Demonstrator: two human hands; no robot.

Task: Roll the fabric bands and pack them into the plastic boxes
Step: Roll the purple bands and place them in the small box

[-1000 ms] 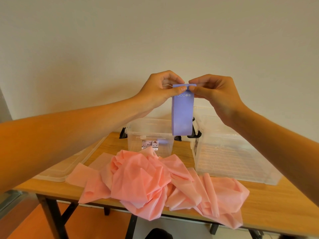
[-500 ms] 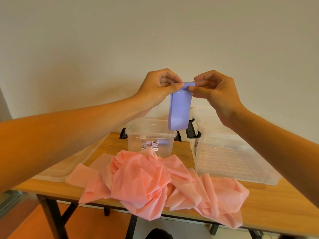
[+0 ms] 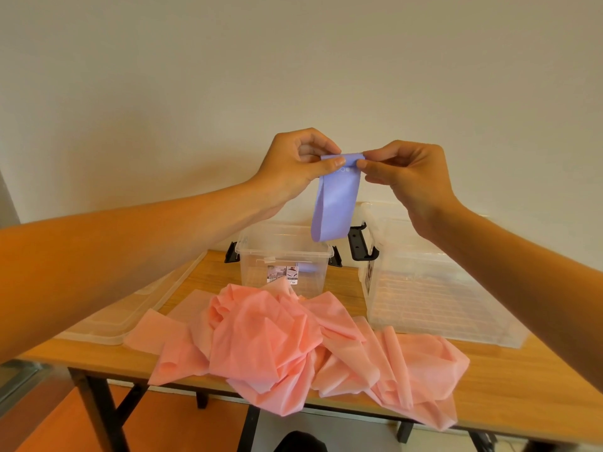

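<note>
- The left hand (image 3: 293,161) and right hand (image 3: 408,171) are raised side by side, each pinching a top corner of a purple band (image 3: 334,207) between thumb and curled fingers (image 3: 329,148).
- The top edge is folded over between the two pinches; the rest hangs straight down in the air.
- Below its loose end stands a small clear box (image 3: 284,256), with a larger clear box (image 3: 424,288) to the right.
- A crumpled pink band (image 3: 277,337) lies in front on the wooden table (image 3: 522,402), beside a clear lid (image 3: 130,308).
</note>
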